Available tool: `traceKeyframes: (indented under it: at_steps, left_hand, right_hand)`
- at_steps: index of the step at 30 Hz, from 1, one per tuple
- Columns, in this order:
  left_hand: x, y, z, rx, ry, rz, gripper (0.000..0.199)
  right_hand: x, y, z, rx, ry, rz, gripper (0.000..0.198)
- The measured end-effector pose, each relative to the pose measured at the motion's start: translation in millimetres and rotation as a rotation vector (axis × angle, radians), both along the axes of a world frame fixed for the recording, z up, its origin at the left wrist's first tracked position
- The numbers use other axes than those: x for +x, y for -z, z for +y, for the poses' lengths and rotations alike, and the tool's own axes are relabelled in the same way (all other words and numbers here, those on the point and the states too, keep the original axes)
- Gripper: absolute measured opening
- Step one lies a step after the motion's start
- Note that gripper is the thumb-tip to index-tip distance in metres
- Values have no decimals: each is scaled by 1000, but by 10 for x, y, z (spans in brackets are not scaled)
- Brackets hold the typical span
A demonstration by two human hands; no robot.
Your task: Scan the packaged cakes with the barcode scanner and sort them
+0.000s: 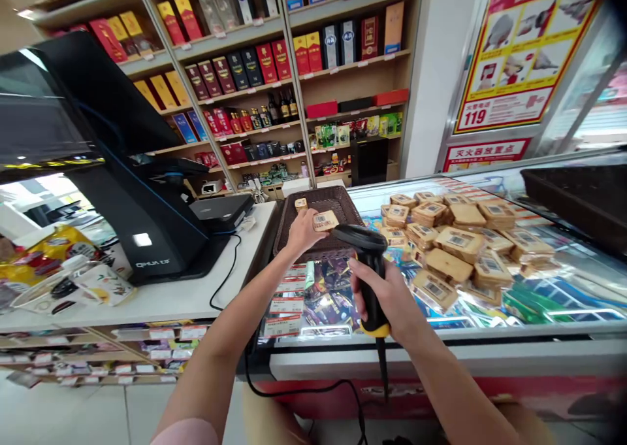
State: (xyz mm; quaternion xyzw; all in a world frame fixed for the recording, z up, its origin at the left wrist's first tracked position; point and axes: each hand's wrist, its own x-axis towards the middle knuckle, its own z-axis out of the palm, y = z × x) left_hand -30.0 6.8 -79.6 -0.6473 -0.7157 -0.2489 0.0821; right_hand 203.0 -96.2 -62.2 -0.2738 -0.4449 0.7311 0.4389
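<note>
My left hand (300, 233) holds a small tan packet with a barcode label (325, 221) over the near edge of a brown woven basket (353, 204). One more tan packet (300, 204) lies inside the basket. My right hand (386, 295) grips the handle of a black barcode scanner with a yellow base (366, 249); its head sits just right of the held packet. The scanner's cable hangs down past the counter front. A heap of several similar tan barcode packets (453, 242) lies on the glass freezer lid to the right.
A black till screen (98, 144) stands on the white counter (186, 295) at left, with snack bags (63, 268) beside it. A black tray (582, 197) sits at far right. Shelves of boxed bottles (274, 66) fill the back wall. The glass-topped freezer (490, 330) spans the front.
</note>
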Motion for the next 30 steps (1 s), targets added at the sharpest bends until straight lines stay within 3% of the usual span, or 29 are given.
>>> traceKeyframes:
  at_steps: [3, 6, 9, 12, 15, 18, 21, 23, 27, 30]
  left_hand:
    - [-427, 3, 166, -88, -248, -21, 53]
    - [-718, 63, 334, -145, -368, -54, 55]
    - [-837, 122, 456, -156, -416, -98, 61]
    - [-763, 135, 512, -152, -443, -128, 69]
    - [-460, 139, 508, -72, -293, -99, 56]
    - [83, 222, 435, -6, 156, -85, 34]
    - [749, 402, 311, -108, 516, -70, 32]
    - [1154, 534, 229, -140, 513, -44, 44]
    - [1729, 693, 116, -66, 259, -118, 68]
    - [2047, 670, 93, -68, 308, -217, 81]
  right_hand:
    - [-404, -23, 150, 31, -32, -9, 40]
    - [-672, 7, 228, 32, -59, -25, 39]
    - [-721, 63, 224, 24, -62, -30, 40]
    - [-577, 101, 174, 20, -37, -14, 44]
    - [-306, 124, 101, 8, 25, 9, 45]
    - [45, 161, -7, 6, 117, -15, 44]
    - [435, 218, -143, 1, 232, -65, 45]
    - [696, 267, -233, -12, 313, -90, 44]
    - [1158, 385, -365, -24, 429, -166, 42]
    - [1391, 438, -404, -42, 506, -192, 41]
